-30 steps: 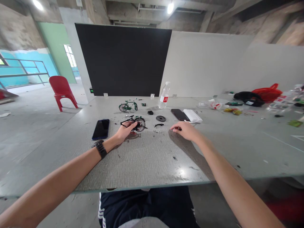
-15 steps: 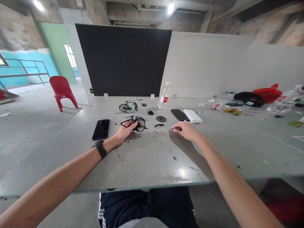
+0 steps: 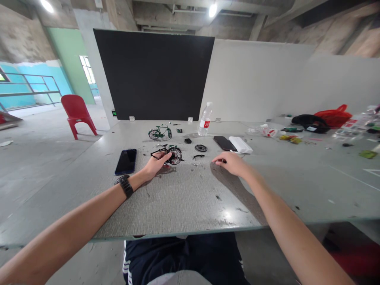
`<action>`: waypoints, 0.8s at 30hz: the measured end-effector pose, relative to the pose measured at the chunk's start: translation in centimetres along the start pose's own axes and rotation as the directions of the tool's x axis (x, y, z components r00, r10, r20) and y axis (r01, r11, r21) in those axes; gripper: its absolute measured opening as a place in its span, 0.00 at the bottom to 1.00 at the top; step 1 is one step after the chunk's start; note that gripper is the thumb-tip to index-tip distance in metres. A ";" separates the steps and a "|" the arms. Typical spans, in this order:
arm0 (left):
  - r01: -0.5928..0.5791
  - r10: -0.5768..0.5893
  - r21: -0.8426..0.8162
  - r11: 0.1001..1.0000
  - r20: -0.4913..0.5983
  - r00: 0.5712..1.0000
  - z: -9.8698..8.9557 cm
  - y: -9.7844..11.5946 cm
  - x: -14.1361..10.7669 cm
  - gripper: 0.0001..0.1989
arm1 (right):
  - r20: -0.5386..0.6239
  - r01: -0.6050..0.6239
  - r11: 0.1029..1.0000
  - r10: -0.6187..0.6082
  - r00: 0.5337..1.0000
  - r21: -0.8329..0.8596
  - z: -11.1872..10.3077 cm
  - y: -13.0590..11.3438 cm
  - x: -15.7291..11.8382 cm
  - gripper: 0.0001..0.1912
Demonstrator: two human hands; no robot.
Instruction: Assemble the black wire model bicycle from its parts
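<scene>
My left hand [image 3: 154, 165] is closed around a black model bicycle [image 3: 176, 156], with one spoked wheel showing beside the thumb. To the right, my right hand [image 3: 230, 162] rests low at the table with its fingers pinched; what is between the fingertips, if anything, is too small to make out. Between the hands lie a loose spoked wheel [image 3: 201, 148], a curved black part [image 3: 198, 156] and several tiny parts [image 3: 195, 164]. Behind the left hand stands a green model bicycle [image 3: 160, 132].
A blue-edged phone [image 3: 126, 161] lies at left. Behind my right hand are a dark phone [image 3: 224, 143] and a white device [image 3: 240, 145]. A water bottle [image 3: 205, 119] stands near the black panel [image 3: 154, 75]. A red bag [image 3: 335, 116] and other clutter lie far right.
The fingers of my right hand have shifted slightly at the same spot. My left hand keeps its hold on the black model bicycle.
</scene>
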State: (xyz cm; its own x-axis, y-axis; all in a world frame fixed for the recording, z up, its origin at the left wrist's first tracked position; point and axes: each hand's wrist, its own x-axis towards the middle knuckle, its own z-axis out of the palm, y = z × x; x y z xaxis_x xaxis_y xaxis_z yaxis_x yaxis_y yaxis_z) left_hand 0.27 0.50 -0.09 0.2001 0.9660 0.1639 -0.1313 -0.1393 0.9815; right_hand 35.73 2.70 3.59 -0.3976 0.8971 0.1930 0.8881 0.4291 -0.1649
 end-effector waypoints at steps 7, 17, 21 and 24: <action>-0.016 0.016 -0.006 1.000 -0.003 1.000 0.2 0.3 -0.1 0.21 | -0.007 0.020 1.000 -0.020 1.000 -0.012 0.0 -0.1 0.0 0.14; 0.002 -0.002 -0.009 1.000 0.003 1.000 0.2 0.4 -0.3 0.21 | -0.003 0.017 0.999 -0.017 1.000 -0.034 -0.1 -0.2 0.0 0.14; 0.007 -0.007 -0.011 1.000 0.006 1.000 0.2 0.4 -0.3 0.21 | -0.011 0.027 0.999 -0.027 1.000 -0.026 0.1 0.0 0.1 0.13; 0.004 -0.004 -0.014 1.000 0.012 1.000 0.2 0.4 -0.3 0.20 | -0.004 0.034 0.999 -0.034 0.999 -0.031 0.2 0.0 0.1 0.14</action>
State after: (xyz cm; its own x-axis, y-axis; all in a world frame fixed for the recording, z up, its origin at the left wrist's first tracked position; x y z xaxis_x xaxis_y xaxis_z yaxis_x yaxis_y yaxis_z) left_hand 0.32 0.17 0.23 0.2122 0.9638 0.1612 -0.1443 -0.1322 0.9807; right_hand 35.60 2.82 3.45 -0.4270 0.8813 0.2024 0.8808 0.4560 -0.1276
